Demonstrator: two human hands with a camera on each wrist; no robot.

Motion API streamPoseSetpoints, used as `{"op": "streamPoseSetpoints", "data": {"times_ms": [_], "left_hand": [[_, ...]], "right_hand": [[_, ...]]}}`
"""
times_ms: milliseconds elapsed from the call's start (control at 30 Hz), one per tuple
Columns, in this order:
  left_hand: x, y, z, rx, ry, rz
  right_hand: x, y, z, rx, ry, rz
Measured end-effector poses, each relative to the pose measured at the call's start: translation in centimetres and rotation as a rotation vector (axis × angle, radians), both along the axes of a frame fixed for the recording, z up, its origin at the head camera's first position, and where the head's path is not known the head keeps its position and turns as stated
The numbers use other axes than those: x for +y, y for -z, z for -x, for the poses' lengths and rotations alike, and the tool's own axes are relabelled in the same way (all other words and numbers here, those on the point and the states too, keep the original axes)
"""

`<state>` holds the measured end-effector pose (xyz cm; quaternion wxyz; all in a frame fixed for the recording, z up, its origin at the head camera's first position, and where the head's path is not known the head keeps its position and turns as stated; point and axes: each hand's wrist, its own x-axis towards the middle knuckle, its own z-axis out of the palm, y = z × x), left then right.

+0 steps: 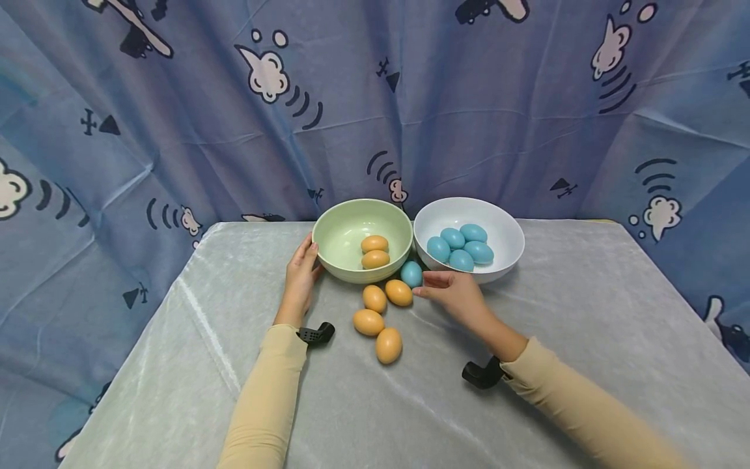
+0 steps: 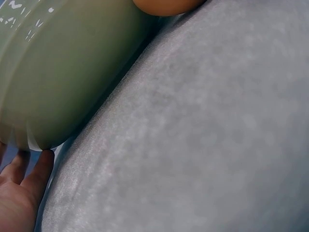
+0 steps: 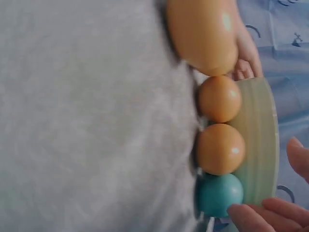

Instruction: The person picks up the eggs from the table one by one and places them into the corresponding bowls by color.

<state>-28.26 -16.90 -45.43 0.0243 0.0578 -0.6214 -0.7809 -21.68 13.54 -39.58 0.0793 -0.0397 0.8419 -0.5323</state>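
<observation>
My left hand [image 1: 301, 280] rests against the left side of a light green bowl [image 1: 334, 228], its fingertips touching the outer wall in the left wrist view. Inside that bowl lie two orange eggs [image 1: 375, 251]. My right hand [image 1: 457, 296] reaches in front of a white bowl [image 1: 510, 244], beside a blue egg [image 1: 411, 274] on the table. In the right wrist view its thumb and fingers stand apart, one fingertip at the blue egg's edge [image 3: 219, 195]; whether it touches cannot be told. Several orange eggs [image 1: 375, 299] lie on the cloth before the green bowl.
The white bowl holds several blue eggs [image 1: 461, 260]. A pale grey cloth [image 1: 234, 371] covers the table, and a patterned blue curtain [image 1: 351, 98] hangs behind it. Both wrists carry a black camera mount [image 1: 483, 374]. The two bowls stand side by side near the far edge.
</observation>
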Motion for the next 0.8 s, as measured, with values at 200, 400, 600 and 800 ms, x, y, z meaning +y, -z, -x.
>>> {"op": "streamPoseSetpoints", "data": {"times_ms": [200, 400, 600, 800], "left_hand": [[0.1, 0.1, 0.0, -0.007, -0.022, -0.003], [0.3, 0.0, 0.0, 0.000, -0.025, 0.002], [0.2, -0.1, 0.0, -0.008, -0.017, 0.008], [0.1, -0.5, -0.2, -0.014, -0.001, 0.003]], "right_hand": [[-0.6, 1.5, 0.6, 0.003, 0.012, -0.077], [-1.2, 2.3, 0.9, -0.002, 0.036, -0.072], [-1.6, 2.7, 1.3, 0.032, 0.038, -0.105], [-2.1, 2.6, 1.6, 0.103, 0.040, -0.172]]}}
